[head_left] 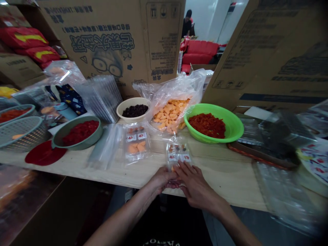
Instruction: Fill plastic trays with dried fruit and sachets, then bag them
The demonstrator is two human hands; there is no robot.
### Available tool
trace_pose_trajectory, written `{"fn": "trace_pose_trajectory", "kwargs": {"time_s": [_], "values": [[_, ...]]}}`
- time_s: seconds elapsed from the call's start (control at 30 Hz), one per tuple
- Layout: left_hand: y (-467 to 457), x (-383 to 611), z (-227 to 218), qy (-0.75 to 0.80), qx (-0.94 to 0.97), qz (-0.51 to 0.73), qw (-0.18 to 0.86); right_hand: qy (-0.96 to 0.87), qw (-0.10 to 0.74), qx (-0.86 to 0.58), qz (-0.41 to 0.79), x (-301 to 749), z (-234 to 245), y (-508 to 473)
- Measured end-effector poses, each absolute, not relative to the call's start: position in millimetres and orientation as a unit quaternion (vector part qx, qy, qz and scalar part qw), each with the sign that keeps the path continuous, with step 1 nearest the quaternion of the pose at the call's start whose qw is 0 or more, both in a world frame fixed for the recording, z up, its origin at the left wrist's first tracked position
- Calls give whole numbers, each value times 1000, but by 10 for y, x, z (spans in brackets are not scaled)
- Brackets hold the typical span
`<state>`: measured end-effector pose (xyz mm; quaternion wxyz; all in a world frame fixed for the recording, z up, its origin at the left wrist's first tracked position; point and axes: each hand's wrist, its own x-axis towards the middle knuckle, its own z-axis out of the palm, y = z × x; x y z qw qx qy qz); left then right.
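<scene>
Both hands meet at the near edge of the wooden table on a small clear packet with orange pieces and two white labels. My left hand pinches the packet's near end, fingers curled. My right hand lies over the same end, fingers pressed on the plastic. A second filled packet lies just to the left, beside a stack of empty clear bags.
Behind stand a green bowl of red pieces, an open bag of orange pieces, a cream bowl of dark pieces and a grey-green bowl of red pieces. Baskets sit far left, trays far right. Cardboard boxes form the back wall.
</scene>
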<state>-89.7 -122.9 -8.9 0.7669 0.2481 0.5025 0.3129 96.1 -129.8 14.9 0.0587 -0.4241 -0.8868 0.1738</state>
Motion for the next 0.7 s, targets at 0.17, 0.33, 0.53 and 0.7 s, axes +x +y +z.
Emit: {"fn": "trace_pose_trajectory", "kwargs": {"time_s": [0.17, 0.33, 0.53, 0.7], "values": [[-1365, -1121, -22, 593, 453, 269, 609, -878, -4, -455, 151, 740, 65, -1277], [-1505, -1142, -148, 599, 687, 282, 300, -890, 24, -448, 85, 650, -205, -1323], [-1333, -1120, -399, 509, 763, 267, 295, -898, 59, -426, 97, 668, -230, -1258], [-1237, -1126, -366, 473, 776, 321, 267, -870, 79, -472, 116, 722, -105, -1129]]}}
